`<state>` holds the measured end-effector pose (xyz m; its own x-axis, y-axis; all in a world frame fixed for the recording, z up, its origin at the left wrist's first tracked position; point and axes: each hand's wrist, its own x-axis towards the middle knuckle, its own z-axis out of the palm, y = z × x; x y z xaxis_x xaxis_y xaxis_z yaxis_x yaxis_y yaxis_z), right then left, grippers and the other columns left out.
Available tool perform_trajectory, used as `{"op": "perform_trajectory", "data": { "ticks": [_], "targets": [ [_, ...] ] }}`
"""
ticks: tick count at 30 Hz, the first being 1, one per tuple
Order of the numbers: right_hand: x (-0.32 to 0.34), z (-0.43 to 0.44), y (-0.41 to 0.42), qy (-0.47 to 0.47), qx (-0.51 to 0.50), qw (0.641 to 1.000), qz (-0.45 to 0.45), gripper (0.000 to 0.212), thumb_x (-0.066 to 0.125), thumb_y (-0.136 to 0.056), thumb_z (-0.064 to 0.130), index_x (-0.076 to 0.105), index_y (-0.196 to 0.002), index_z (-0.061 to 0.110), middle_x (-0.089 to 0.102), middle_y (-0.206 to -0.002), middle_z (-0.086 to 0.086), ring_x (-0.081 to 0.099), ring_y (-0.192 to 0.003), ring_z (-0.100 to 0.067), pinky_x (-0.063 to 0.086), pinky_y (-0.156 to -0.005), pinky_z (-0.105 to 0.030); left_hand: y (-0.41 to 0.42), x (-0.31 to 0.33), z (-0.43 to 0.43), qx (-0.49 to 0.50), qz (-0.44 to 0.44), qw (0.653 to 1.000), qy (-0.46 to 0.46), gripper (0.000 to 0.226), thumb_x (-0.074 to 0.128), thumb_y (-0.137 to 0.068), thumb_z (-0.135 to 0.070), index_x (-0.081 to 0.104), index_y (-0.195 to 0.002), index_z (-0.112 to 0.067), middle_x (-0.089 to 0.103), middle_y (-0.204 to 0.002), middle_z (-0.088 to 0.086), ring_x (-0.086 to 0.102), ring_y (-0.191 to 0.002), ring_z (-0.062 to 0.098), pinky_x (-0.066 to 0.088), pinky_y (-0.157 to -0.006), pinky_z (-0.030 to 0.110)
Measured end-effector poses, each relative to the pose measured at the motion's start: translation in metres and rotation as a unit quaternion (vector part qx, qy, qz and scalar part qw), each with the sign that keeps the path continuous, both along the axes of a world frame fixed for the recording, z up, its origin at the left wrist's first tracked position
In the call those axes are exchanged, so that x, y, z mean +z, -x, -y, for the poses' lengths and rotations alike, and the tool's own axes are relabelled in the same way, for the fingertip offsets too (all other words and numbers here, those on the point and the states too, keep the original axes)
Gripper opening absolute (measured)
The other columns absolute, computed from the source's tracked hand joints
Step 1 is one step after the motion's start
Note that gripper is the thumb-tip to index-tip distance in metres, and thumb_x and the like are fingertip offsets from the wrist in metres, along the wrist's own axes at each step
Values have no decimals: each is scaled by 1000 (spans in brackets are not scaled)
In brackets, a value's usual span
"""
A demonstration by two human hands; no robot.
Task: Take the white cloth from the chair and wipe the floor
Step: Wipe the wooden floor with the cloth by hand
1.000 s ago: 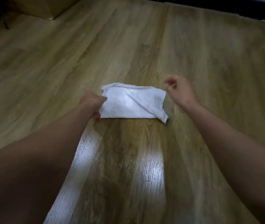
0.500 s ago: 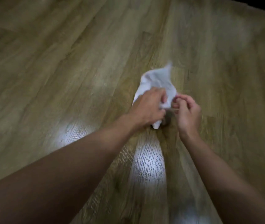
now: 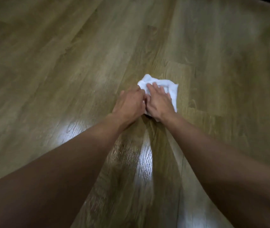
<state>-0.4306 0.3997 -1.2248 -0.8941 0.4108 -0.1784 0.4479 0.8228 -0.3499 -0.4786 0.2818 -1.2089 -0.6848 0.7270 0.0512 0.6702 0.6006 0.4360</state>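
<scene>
White cloth (image 3: 172, 90) lies bunched into a small lump on the wooden floor (image 3: 62, 63), a little toward 1 o'clock from the middle of the view. Floor planks of brownish, grained wood fill the whole view and run from 7 o'clock up toward 1 o'clock. Bright patches of glare (image 3: 145, 163) sit on the boards toward 6 o'clock. Two bare forearms reach in from the lower corners, the left forearm (image 3: 62, 165) from 8 o'clock and the right forearm (image 3: 216, 155) from 4 o'clock, and they converge on the cloth. Both hands meet there side by side, touching each other. The right hand (image 3: 159, 103) lies palm down on top of the cloth, its fingers (image 3: 155, 87) straight and pointing to 12 o'clock, pressing the fabric to the floor. The left hand (image 3: 130, 104) sits at the cloth's 9 o'clock edge with its fingers bent toward the fabric; I cannot tell whether it pinches the cloth. White folds show past the right hand at 12 and 3 o'clock.
</scene>
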Motion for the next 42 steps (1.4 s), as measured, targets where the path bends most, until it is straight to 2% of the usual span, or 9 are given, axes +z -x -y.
{"op": "perform_trajectory", "data": {
  "ticks": [3,8,17,24,32,35,37,39,42],
  "targets": [
    [-4,5,8,-25,80,996,16,57,30,-99,40,19,-151,19,14,-160,-7,13,-147,-28,16,-117,-50,4,-7,14,-18,-98,995,7,30,46,-84,-15,55,-112,-9,54,-115,11,49,-102,32,39,-87,44],
    [-24,33,-56,-40,104,993,-24,63,29,-101,38,0,-154,18,0,-162,-3,-4,-149,-18,-1,-122,-40,-34,-24,34,-121,-154,980,34,31,45,-73,-24,50,-102,-14,56,-117,10,52,-97,28,33,-82,38],
    [-8,-6,-17,4,58,998,-4,52,40,-97,17,31,-148,15,29,-156,-7,27,-143,-27,26,-116,-46,-12,-16,-13,-43,10,999,31,40,49,-92,-19,45,-129,-4,45,-130,15,43,-121,29,36,-100,39],
    [-19,-14,-132,-6,103,995,-9,56,30,-103,35,15,-152,15,12,-161,-2,9,-149,-17,7,-121,-39,-66,-27,7,-194,-47,978,68,51,49,-95,-36,39,-138,-11,27,-151,7,36,-137,30,50,-91,47],
    [8,-42,-88,-1,56,998,37,41,50,-95,17,44,-134,8,49,-136,-13,49,-124,-32,43,-101,-43,-54,5,-64,-145,-63,964,216,53,58,-91,-31,41,-132,-3,45,-128,16,47,-117,33,44,-93,44],
    [6,-35,-137,-33,82,995,39,59,48,-95,33,29,-146,10,30,-153,-10,29,-141,-26,24,-116,-41,-84,10,-53,-190,-111,950,222,44,55,-92,-27,42,-131,-10,43,-129,13,50,-116,33,48,-87,44],
    [0,-37,-177,-49,103,993,37,64,38,-99,39,13,-152,11,13,-160,-9,14,-147,-24,10,-120,-39,-103,3,-40,-254,-147,930,223,48,49,-96,-24,31,-138,-12,31,-145,14,39,-132,34,48,-92,45],
    [-4,-44,-196,-65,136,987,51,61,28,-102,40,7,-153,12,8,-161,-9,9,-148,-23,6,-120,-38,-113,-6,-32,-277,-168,917,234,52,45,-99,-23,22,-143,-10,17,-155,15,23,-143,33,46,-96,44],
    [-2,-67,-172,-83,175,979,56,55,30,-104,29,10,-152,13,13,-160,-8,15,-147,-22,11,-119,-39,-106,-6,-48,-233,-148,926,257,55,50,-97,-21,23,-143,-7,22,-152,16,30,-139,33,44,-99,41]
  ]
}}
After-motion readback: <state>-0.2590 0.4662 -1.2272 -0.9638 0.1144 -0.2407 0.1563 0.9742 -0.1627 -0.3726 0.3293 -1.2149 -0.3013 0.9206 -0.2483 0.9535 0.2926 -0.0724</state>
